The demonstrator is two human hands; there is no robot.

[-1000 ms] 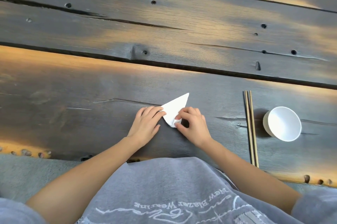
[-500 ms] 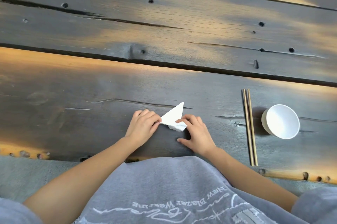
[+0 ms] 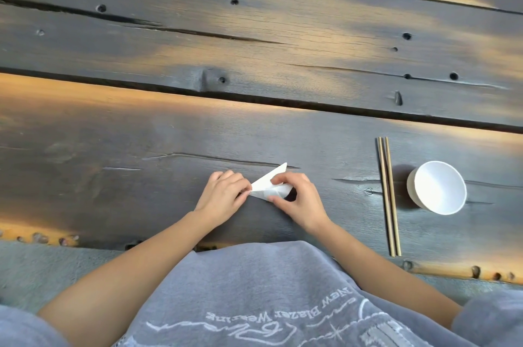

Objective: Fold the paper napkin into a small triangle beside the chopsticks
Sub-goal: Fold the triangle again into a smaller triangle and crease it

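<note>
The white paper napkin [image 3: 268, 187] lies folded into a narrow triangle on the dark wooden table [image 3: 113, 148], its tip pointing up and right. My left hand [image 3: 222, 195] presses its fingertips on the napkin's left corner. My right hand [image 3: 297, 199] pinches the napkin's right part between thumb and fingers, covering some of it. A pair of wooden chopsticks [image 3: 388, 196] lies lengthwise well to the right of my hands, apart from the napkin.
A white bowl [image 3: 437, 187] stands just right of the chopsticks. The table's near edge [image 3: 36, 237] runs along the bottom, just above my grey shirt [image 3: 254, 304]. A deep gap between planks [image 3: 254, 97] crosses the table further back.
The napkin's triangle has become smaller and flatter as the right hand folded a part over. The right hand has shifted up onto the paper; the left stays at the left corner.
</note>
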